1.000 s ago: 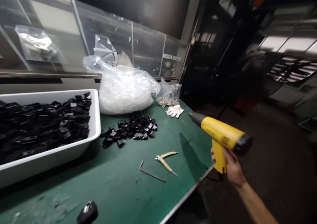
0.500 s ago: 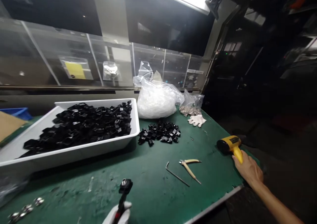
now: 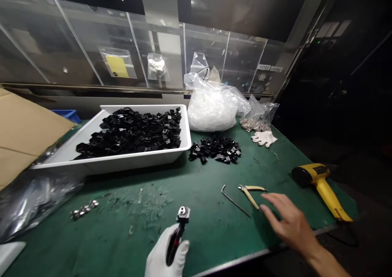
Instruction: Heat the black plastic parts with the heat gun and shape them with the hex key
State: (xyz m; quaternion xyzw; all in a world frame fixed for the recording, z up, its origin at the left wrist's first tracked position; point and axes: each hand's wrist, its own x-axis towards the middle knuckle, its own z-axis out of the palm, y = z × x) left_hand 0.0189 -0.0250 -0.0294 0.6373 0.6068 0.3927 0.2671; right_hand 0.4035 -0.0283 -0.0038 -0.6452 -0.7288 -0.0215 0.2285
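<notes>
My left hand (image 3: 167, 252), in a white glove, is wrapped round a black tool (image 3: 176, 238) with a metal piece at its upper end. Bare and with its fingers apart, my right hand (image 3: 289, 224) is over the right part of the table, holding nothing. Its fingertips are beside the handles of the yellow-handled pliers (image 3: 251, 195). A bent hex key (image 3: 235, 202) lies left of the pliers. The yellow heat gun (image 3: 326, 191) rests on the green table (image 3: 211, 236) at the right, apart from my right hand.
A white tray (image 3: 186, 134) of black parts stands at the back left, with a pile of black parts (image 3: 216, 148) beside it. Behind are plastic bags (image 3: 212, 109) and a white glove (image 3: 263, 138). Shiny metal pieces (image 3: 84, 210) and cardboard (image 3: 30, 134) are at the left.
My right hand has let go of the heat gun and moved left to the pliers. More of my left hand shows. The view has shifted, so the tray sits further right.
</notes>
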